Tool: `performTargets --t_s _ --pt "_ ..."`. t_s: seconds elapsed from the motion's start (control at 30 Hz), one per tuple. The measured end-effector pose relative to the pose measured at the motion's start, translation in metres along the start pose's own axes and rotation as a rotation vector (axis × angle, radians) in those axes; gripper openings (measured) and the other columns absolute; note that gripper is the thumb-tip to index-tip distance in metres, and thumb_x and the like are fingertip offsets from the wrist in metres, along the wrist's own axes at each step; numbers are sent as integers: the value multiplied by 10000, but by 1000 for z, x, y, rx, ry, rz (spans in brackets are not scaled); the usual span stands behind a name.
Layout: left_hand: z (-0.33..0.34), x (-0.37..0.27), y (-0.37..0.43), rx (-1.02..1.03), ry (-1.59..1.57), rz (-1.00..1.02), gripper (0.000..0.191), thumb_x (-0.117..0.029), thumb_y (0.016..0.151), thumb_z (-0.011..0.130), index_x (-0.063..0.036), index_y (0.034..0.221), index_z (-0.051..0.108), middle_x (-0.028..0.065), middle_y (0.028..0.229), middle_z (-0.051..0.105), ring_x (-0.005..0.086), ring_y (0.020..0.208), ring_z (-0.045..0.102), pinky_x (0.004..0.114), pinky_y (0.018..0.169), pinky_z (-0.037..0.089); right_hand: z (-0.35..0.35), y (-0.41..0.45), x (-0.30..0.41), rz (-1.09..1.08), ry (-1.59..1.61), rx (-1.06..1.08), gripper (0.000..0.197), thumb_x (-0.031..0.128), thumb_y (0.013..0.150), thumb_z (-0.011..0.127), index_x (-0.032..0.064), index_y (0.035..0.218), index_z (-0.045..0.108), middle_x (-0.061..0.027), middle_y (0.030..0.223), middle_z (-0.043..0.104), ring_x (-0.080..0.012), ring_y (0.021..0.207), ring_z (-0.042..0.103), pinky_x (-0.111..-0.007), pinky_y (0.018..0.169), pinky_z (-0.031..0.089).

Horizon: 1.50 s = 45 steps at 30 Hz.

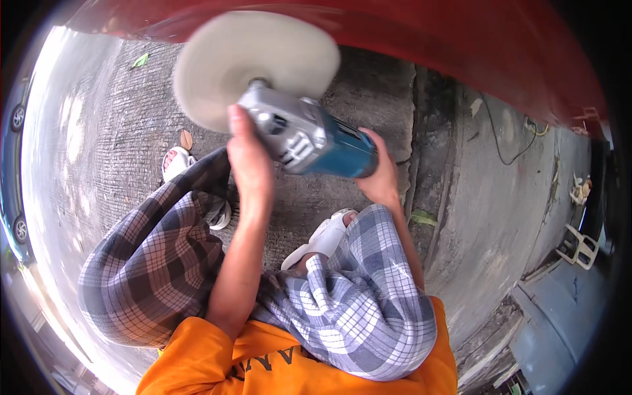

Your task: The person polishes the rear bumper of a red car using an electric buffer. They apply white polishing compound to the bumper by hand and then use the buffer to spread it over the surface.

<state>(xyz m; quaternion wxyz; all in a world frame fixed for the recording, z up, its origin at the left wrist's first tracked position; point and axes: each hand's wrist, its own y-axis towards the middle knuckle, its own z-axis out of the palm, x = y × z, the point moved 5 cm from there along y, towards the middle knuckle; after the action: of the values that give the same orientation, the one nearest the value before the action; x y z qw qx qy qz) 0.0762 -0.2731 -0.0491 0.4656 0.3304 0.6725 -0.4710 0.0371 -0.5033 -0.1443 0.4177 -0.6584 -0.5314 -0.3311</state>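
My left hand (249, 158) grips the metal gear-head end of a blue and silver power polisher (316, 133), its thumb pointing up beside the housing. Around the rear of the blue motor body is my right hand (380, 170). A large off-white polishing pad (256, 54) is fitted to the tool; it looks blurred, as if spinning. The pad overlaps the lower edge of a glossy red vehicle body panel (419, 34) in the view; whether they touch cannot be told. The fingers beneath the tool are partly hidden.
Beneath me is grooved concrete (133, 98) with leaves on it. A dark cable (493, 133) lies on the ground at the right. Farther right stand a plastic chair (580, 247) and a blue-grey surface (558, 316). A blue car (12, 148) is at the far left.
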Motion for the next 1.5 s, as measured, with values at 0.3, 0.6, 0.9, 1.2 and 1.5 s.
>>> performTargets --t_s 0.3,0.6,0.9,1.2,1.5 --pt "-39 4 36 -145 -114 25 862 -693 953 363 3 1462 357 151 1411 485 253 1258 507 344 1076 392 10 -16 41 12 -134 75 773 49 639 725 255 1344 480 -160 1034 701 -396 998 652 -460 886 508" --pt "72 -15 -35 265 76 -8 847 -647 1003 264 84 1403 411 156 1365 505 213 1254 467 328 1109 304 -81 -68 -9 8 -76 -288 778 67 636 794 221 1341 502 -180 1091 686 -393 1073 644 -444 877 523" --pt "70 -1 -30 243 -24 -34 846 -641 1004 272 81 1438 352 169 1416 468 238 1308 437 336 1147 259 -77 -69 -8 114 -229 -269 752 104 660 797 217 1341 499 -155 1133 683 -397 1063 644 -456 925 496" --pt "61 -2 -25 200 -108 6 806 -641 1001 298 15 1470 315 122 1430 435 217 1299 422 342 1123 295 -71 -60 -14 104 -217 -215 829 128 578 851 227 1332 520 -136 1153 669 -376 1104 622 -452 938 480" --pt "3 31 17 45 -359 72 810 -665 980 321 -40 1493 280 115 1446 424 243 1283 458 358 1093 361 -21 -33 6 -85 -250 -87 878 33 579 750 276 1376 473 -134 912 702 -329 883 683 -434 861 493"
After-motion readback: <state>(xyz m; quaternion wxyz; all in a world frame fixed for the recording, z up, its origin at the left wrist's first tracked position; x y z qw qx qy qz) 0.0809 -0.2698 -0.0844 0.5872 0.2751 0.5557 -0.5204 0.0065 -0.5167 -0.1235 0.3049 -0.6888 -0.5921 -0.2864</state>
